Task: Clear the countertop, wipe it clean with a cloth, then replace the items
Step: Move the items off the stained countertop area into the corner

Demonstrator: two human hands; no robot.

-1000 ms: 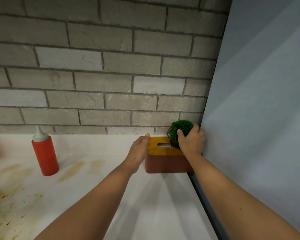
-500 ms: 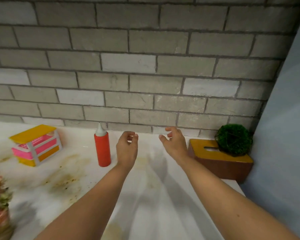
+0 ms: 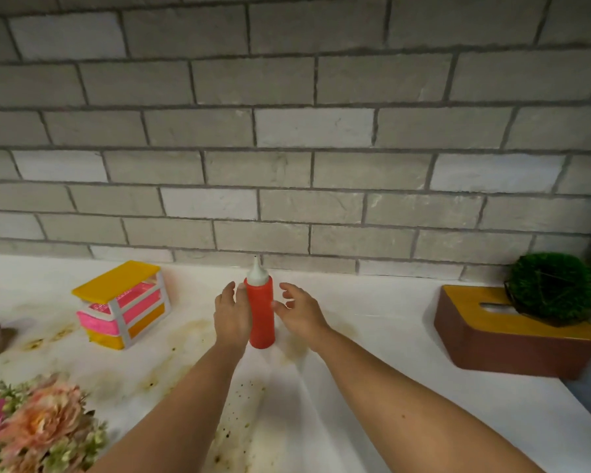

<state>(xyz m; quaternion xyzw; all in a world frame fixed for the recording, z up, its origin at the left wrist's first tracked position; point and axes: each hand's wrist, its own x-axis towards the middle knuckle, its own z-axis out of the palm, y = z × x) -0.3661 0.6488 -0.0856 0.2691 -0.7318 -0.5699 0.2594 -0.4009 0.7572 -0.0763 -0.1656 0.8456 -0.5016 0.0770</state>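
- Squeeze bottle (image 3: 260,315), red with a white nozzle, stands upright near the middle of the countertop (image 3: 372,387), a little out from the brick wall (image 3: 287,131).
- Along its left side lies the left hand (image 3: 231,317), fingers fairly straight and up against the plastic, not wrapped round it.
- Just to its right is the right hand (image 3: 301,314), fingers spread and relaxed, gripping nothing; whether the thumb touches the bottle I cannot tell.
- Brownish stains (image 3: 188,336) and dark specks mark the white top around and in front of the bottle.
- Off to the left sits a small drawer unit (image 3: 123,303), yellow and pink, with a bunch of flowers (image 3: 38,428) nearer me.
- Far right, a brown tissue box (image 3: 512,346) with a yellow lid carries a green ball plant (image 3: 555,290) on its back corner.
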